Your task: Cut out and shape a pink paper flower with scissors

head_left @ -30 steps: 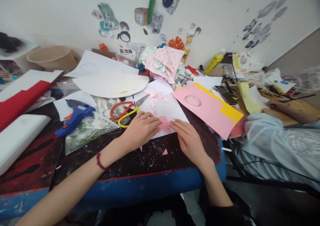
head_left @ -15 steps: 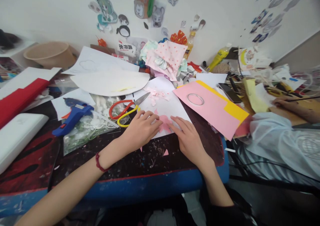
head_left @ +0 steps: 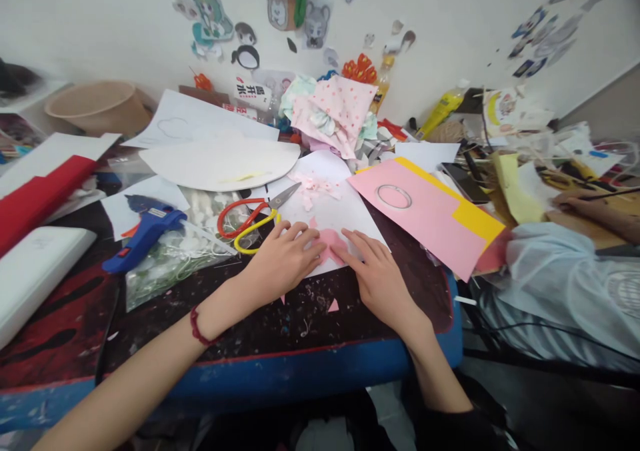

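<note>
The pink cutout [head_left: 331, 238] lies on white paper [head_left: 356, 216], two o'clock from the left hand [head_left: 285, 262], ten from the right hand [head_left: 381, 281], about equally near both; its long axis is partly covered. The left grip curls over its edge, pinching or not I cannot tell; the right grip is spread, a fingertip against it. Eleven o'clock, a label [head_left: 253, 92] bears Chinese characters, too unclear to read surely.

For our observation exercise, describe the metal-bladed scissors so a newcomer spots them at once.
On the dark-topped, blue-edged table, find the person's bare left hand. Just beyond it lie the metal-bladed scissors. Unlike the blue plastic glue gun farther left, they have one red handle loop and one yellow handle loop.
</note>
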The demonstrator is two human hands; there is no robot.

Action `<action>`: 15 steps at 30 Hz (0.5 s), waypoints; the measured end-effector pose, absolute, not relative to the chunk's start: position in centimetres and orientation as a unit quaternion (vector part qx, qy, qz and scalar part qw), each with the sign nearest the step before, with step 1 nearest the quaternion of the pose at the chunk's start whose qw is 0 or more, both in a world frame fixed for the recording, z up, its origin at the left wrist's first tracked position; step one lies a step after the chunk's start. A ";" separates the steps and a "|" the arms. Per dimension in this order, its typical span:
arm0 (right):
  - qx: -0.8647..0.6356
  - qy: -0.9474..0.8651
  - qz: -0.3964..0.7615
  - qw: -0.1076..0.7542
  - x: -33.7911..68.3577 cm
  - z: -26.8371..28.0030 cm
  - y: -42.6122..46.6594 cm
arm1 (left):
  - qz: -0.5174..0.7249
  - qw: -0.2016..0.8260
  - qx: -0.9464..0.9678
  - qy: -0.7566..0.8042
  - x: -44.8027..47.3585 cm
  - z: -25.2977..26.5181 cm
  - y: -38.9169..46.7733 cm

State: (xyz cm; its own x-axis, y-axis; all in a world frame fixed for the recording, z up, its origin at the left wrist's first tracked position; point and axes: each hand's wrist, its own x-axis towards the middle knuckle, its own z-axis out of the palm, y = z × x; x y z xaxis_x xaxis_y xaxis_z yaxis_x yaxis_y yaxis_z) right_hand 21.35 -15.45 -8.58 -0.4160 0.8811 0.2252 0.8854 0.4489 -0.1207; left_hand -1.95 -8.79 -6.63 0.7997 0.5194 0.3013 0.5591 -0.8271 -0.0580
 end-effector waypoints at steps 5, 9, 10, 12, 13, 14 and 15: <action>-0.520 -0.844 -0.011 0.128 21.4 -8.7 -15.4 | -0.128 0.036 -0.939 -0.318 -1.6 -6.0 -8.6; -0.517 -0.845 -0.022 0.133 21.3 -8.7 -15.4 | -0.114 0.012 -0.917 -0.382 -0.2 -5.0 -7.3; -0.517 -0.845 -0.023 0.134 21.3 -8.7 -15.4 | -0.106 0.006 -0.914 -0.390 0.2 -4.8 -6.8; -0.518 -0.844 -0.025 0.134 21.4 -8.8 -15.4 | -0.085 -0.010 -0.917 -0.391 1.2 -4.6 -5.8; -0.519 -0.844 -0.027 0.134 21.4 -8.8 -15.4 | -0.075 -0.019 -0.920 -0.385 1.6 -4.5 -5.3; -0.518 -0.844 -0.028 0.136 21.4 -8.9 -15.3 | -0.066 -0.027 -0.922 -0.380 2.0 -4.4 -4.9; -0.518 -0.844 -0.028 0.136 21.4 -8.9 -15.3 | -0.058 -0.036 -0.924 -0.375 2.3 -4.4 -4.4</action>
